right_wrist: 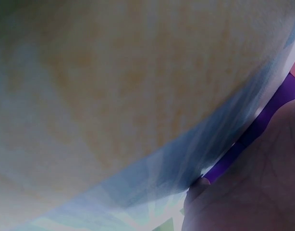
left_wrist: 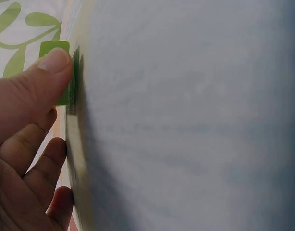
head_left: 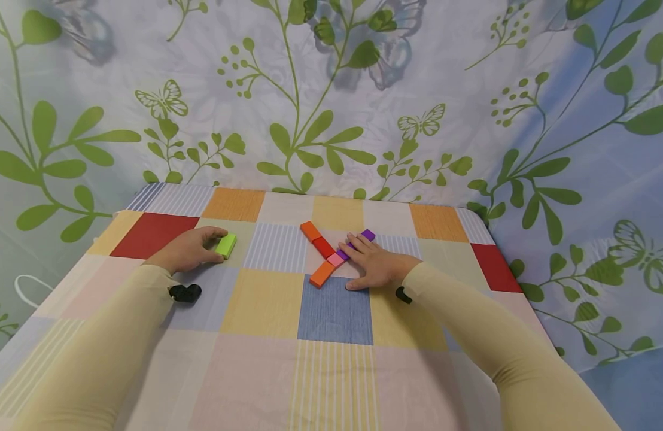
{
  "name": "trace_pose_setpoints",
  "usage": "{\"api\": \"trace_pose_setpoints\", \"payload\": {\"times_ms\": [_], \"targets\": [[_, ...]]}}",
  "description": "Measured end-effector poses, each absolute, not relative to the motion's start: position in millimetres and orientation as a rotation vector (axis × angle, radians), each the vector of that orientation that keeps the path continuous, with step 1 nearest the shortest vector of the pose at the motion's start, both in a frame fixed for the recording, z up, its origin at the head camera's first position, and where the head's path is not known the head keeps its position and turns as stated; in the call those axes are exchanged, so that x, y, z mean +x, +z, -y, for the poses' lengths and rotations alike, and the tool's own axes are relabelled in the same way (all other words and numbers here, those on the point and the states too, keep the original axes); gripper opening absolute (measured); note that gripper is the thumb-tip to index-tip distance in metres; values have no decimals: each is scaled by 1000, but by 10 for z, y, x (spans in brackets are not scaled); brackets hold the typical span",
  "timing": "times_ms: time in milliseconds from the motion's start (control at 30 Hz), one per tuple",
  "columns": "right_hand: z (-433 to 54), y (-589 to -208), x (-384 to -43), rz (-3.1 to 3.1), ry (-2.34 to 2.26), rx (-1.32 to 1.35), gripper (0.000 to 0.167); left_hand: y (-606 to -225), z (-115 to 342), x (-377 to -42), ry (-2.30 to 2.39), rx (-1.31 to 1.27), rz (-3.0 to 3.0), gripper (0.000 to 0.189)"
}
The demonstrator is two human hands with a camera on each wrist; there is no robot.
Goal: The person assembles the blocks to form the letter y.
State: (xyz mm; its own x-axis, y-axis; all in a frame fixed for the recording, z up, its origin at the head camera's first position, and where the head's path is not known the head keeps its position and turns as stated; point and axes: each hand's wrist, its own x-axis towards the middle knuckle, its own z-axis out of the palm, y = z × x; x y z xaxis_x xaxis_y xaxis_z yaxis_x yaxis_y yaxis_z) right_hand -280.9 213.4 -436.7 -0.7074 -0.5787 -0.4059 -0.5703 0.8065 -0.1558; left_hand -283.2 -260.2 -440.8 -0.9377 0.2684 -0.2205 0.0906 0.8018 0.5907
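My left hand [head_left: 188, 249] pinches a lime-green block [head_left: 227, 246] between thumb and fingers at the left of the table. The left wrist view shows the thumb lying over the green block [left_wrist: 49, 48], with the other fingers loosely bent below. Right of centre, my right hand [head_left: 382, 267] rests with extended fingers over a purple row [head_left: 368, 234], partly hiding it. In the right wrist view, purple blocks [right_wrist: 263, 118] run along the hand's edge. This row meets a small pink block [head_left: 335, 259], which joins a red block [head_left: 324, 247] and an orange block [head_left: 322, 274].
An orange-red block [head_left: 310, 231] extends the red arm of the Y-like shape toward the back. A patchwork cloth [head_left: 256, 377] covers the table. Behind it hangs a leaf-patterned curtain [head_left: 202, 78]. A white cable [head_left: 27, 287] loops beside the left edge.
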Motion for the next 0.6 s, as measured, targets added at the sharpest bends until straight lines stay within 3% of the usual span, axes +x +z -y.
{"api": "trace_pose_setpoints", "payload": {"times_ms": [600], "targets": [[-2143,-4339,-2789,-2554,-54,-867,111,-4358,2440,-2728,878,314,-2695,73]]}}
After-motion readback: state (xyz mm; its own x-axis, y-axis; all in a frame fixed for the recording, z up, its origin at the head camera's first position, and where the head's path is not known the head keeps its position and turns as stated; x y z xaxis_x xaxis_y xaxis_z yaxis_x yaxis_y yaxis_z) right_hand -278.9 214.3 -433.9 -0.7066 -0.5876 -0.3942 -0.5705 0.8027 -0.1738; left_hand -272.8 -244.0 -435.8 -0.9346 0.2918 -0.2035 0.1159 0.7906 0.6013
